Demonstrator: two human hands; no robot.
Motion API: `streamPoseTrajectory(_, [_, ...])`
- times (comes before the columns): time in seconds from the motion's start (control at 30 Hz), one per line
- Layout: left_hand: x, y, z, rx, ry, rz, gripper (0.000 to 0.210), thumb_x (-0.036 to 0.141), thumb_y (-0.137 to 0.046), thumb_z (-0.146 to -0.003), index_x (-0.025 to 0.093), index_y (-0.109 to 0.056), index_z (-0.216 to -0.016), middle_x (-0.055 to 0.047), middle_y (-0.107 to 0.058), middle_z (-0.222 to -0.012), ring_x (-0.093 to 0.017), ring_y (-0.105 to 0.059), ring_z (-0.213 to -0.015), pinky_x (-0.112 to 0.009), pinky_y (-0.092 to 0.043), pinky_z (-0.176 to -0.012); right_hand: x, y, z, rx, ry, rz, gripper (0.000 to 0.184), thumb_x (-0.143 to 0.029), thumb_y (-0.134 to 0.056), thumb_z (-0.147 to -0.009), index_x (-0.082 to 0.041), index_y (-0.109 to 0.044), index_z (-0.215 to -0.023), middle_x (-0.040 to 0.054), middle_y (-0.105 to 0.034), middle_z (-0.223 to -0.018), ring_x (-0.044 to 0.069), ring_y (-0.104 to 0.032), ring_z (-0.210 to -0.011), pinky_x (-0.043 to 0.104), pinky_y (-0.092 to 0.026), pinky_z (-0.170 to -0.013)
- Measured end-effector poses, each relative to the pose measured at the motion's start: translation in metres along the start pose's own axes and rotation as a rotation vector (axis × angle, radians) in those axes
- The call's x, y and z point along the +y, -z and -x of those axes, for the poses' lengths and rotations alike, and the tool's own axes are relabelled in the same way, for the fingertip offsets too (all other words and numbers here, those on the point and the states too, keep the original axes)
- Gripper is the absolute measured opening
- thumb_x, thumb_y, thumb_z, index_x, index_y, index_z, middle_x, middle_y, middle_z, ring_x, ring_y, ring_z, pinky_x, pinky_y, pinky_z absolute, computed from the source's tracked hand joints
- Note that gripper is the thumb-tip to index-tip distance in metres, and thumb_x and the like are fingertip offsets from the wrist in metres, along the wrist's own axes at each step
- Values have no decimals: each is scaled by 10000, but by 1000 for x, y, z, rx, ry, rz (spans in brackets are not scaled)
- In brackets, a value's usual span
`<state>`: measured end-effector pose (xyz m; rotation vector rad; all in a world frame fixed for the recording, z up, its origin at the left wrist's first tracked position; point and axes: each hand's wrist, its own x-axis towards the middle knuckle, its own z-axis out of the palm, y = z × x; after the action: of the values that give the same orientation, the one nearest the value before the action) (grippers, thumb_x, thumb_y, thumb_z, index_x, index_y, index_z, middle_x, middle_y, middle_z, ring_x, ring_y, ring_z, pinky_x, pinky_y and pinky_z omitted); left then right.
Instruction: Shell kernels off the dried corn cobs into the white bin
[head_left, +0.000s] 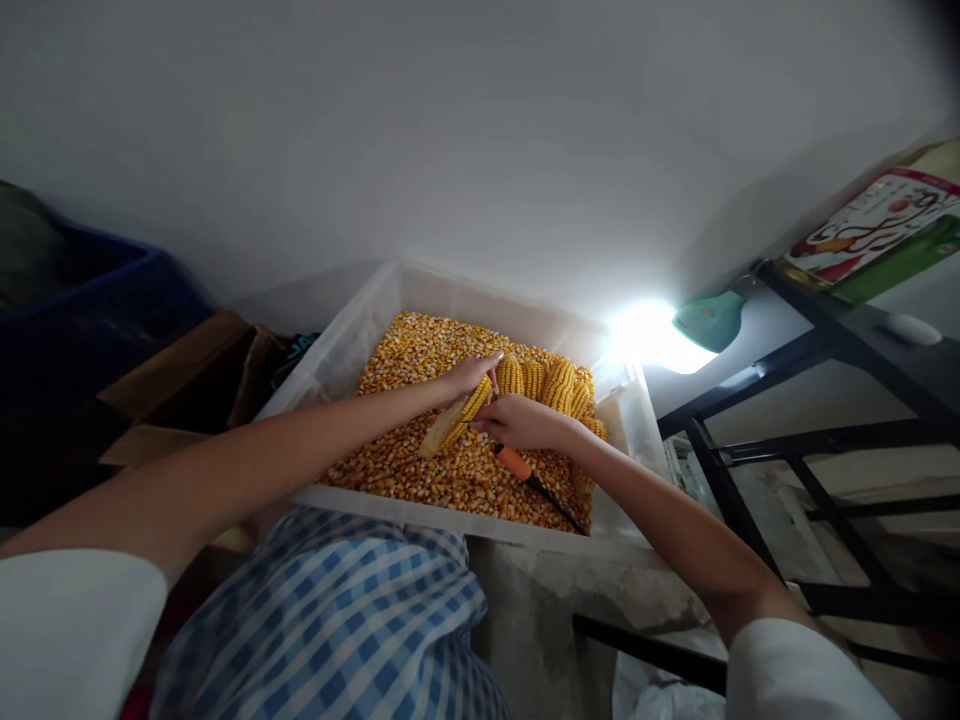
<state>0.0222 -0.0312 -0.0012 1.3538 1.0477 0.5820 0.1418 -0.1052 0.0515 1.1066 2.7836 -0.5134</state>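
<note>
A partly stripped corn cob point(455, 424) slants over a bed of loose kernels point(420, 485), yellow rows on one side and a bare pale strip on the other. My left hand point(469, 376) is closed around its upper end. From the right, my right hand point(516, 421) presses curled fingers against the cob's kernel side; its fingertips are partly hidden. Just below that hand lies a screwdriver-like tool with an orange handle point(514, 462) and a dark shaft on the kernels. Several full corn cobs point(559, 385) are heaped beyond my right hand.
A translucent plastic bin point(480, 525) holds the corn, against a pale wall. A lit green lamp point(709, 322) hangs at its right from a black metal rack point(821, 440). Left are an open cardboard box point(180, 365) and a blue crate point(112, 280). A printed package point(885, 225) sits on the rack.
</note>
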Motion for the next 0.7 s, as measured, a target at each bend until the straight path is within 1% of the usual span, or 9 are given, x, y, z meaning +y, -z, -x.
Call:
streamPoseTrajectory(0.1, [0, 6, -3, -50, 100, 121, 549, 629, -255, -784, 187, -480, -547, -17, -474, -382, -145, -459, -366, -284, -364, -454, -1, -1, -1, 47, -64, 28, 342, -298, -348, -896, -103, -617, -816, 49, -616, -706, 87, -472, -596, 197, -302, -589])
streamPoseTrajectory(0.17, [0, 7, -4, -21, 122, 144, 537, 637, -272, -774, 190, -467, -550, -13, -468, -367, -142, -457, -350, -277, -355, -439, -3, -4, -2, 82, -108, 62, 377, -322, -316, -907, -103, -614, -831, 58, -617, -707, 93, -481, -596, 205, -294, -584])
streamPoseTrajectory(0.23, [-2, 7, -5, 7, 107, 134, 532, 638, -284, -770, 189, -469, -553, -15, -472, -365, -141, -453, -341, -273, -349, -433, -5, -9, -5, 100, -141, 94, 380, -317, -300, -911, -107, -611, -850, 62, -619, -713, 99, -493, -603, 210, -287, -577])
streamPoseTrajectory(0.33, [-6, 4, -6, 21, 44, 82, 552, 637, -255, -778, 187, -491, -561, -24, -483, -379, -147, -459, -351, -278, -356, -448, -7, -15, -8, 75, -177, 120, 341, -280, -320, -899, -114, -613, -847, 59, -624, -725, 101, -503, -609, 213, -286, -569])
streamPoseTrajectory(0.4, [-8, 1, -7, 42, -16, 8, 574, 628, -229, -789, 183, -506, -554, -28, -489, -395, -152, -480, -391, -279, -375, -488, -7, -17, -9, 54, -165, 115, 321, -258, -337, -888, -114, -617, -823, 55, -626, -721, 99, -498, -603, 212, -289, -569])
streamPoseTrajectory(0.5, [-10, -3, -7, 119, -171, -185, 579, 581, -256, -809, 169, -531, -509, -35, -523, -470, -152, -527, -528, -267, -397, -621, -4, -14, -7, 41, -74, 63, 300, -228, -363, -873, -104, -623, -789, 51, -629, -718, 89, -486, -603, 201, -302, -581])
streamPoseTrajectory(0.57, [-10, -6, -6, 139, -255, -289, 566, 542, -281, -820, 161, -543, -492, -32, -537, -515, -149, -533, -599, -252, -385, -691, -1, -11, -6, 11, -25, 26, 291, -220, -379, -864, -97, -629, -780, 48, -628, -708, 82, -475, -595, 192, -308, -579])
streamPoseTrajectory(0.63, [-8, -8, -3, 122, -279, -331, 558, 521, -277, -827, 159, -548, -500, -24, -532, -526, -146, -525, -614, -242, -374, -706, 2, -9, -5, -15, -7, 7, 298, -230, -383, -864, -94, -636, -783, 46, -624, -690, 77, -459, -574, 191, -307, -570])
streamPoseTrajectory(0.7, [-5, -10, 0, 121, -274, -349, 558, 518, -268, -830, 159, -550, -509, -15, -508, -509, -141, -510, -597, -237, -369, -685, 3, -9, -5, -18, 2, -8, 310, -241, -382, -867, -92, -642, -787, 46, -621, -681, 76, -446, -560, 194, -307, -565])
